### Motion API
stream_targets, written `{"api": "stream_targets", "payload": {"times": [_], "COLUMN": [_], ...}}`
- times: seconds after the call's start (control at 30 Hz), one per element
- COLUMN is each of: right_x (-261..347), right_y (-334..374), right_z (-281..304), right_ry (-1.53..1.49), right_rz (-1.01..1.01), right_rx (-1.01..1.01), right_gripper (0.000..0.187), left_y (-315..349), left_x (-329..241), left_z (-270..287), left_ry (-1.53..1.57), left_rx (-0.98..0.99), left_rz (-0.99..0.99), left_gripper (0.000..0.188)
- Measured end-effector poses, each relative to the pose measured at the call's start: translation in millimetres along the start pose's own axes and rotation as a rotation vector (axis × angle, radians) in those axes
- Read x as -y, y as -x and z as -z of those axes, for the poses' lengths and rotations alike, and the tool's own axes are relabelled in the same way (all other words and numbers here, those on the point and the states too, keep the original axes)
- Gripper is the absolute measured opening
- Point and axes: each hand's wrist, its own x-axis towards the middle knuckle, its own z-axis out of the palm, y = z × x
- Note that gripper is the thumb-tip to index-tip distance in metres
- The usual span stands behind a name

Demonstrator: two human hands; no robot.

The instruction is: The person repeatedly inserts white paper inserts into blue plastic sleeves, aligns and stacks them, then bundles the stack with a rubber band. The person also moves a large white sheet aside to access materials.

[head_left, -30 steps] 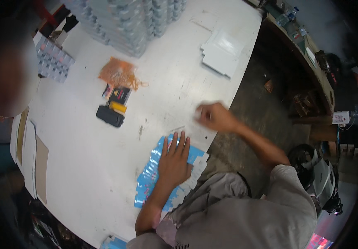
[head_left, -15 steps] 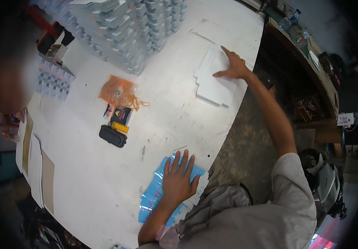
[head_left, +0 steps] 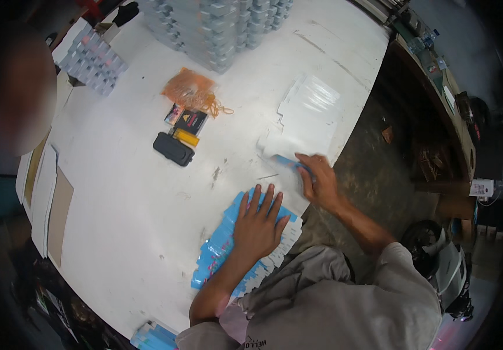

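Observation:
My left hand (head_left: 257,224) lies flat with its fingers stretched over a fanned row of blue printed carton blanks (head_left: 213,254) near the front edge of the table. Farther right, my right hand (head_left: 320,181) pinches the near edge of a flat carton blank (head_left: 286,161). Its white face is up, and a strip of blue shows where the edge curls; motion blurs it. Just beyond it lies a white pile of flat blanks (head_left: 310,108), face down on the table. I cannot tell whether the held blank still touches that pile.
Tall stacks of grey-white folded pieces (head_left: 222,35) rise at the back. A smaller stack (head_left: 97,61) stands at far left, near another person. Mid-table are an orange bag (head_left: 187,87), a yellow lighter (head_left: 186,137) and a black case (head_left: 173,149). More blue blanks (head_left: 153,337) sit at the lower edge.
My right hand has come back toward me from the white pile and now grips a blank by its edge. My left hand stays on the blue blanks. The view has shifted a little.

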Motion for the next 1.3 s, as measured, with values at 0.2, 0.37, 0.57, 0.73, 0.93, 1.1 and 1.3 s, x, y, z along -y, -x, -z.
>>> {"api": "stream_targets", "payload": {"times": [0.2, 0.37, 0.57, 0.73, 0.93, 1.1, 1.3], "right_x": [50, 62, 70, -6, 39, 60, 42], "right_y": [-8, -4, -1, -22, -2, 4, 0], "right_z": [9, 22, 30, 22, 11, 16, 15], "right_ry": [0.253, -0.188, -0.085, 0.24, 0.2, -0.175, 0.143], "right_rz": [0.132, -0.196, -0.231, 0.149, 0.135, -0.228, -0.065], "right_rx": [0.017, 0.255, 0.375, -0.098, 0.058, 0.32, -0.114], "right_gripper": [0.044, 0.044, 0.04, 0.048, 0.045, 0.031, 0.032], "left_y": [2, -3, -1, -3, -4, -6, -2], "left_x": [1, -7, -1, -5, 2, -7, 2], "left_z": [0, 8, 4, 10, -7, 5, 1], "left_ry": [0.063, -0.133, -0.145, 0.055, 0.031, -0.043, -0.059], "left_rx": [-0.022, 0.035, 0.195, 0.113, 0.095, -0.036, 0.129], "left_rz": [0.025, -0.015, -0.108, -0.05, -0.044, -0.015, -0.088], "left_gripper": [0.062, 0.069, 0.076, 0.066, 0.057, 0.061, 0.065]}}
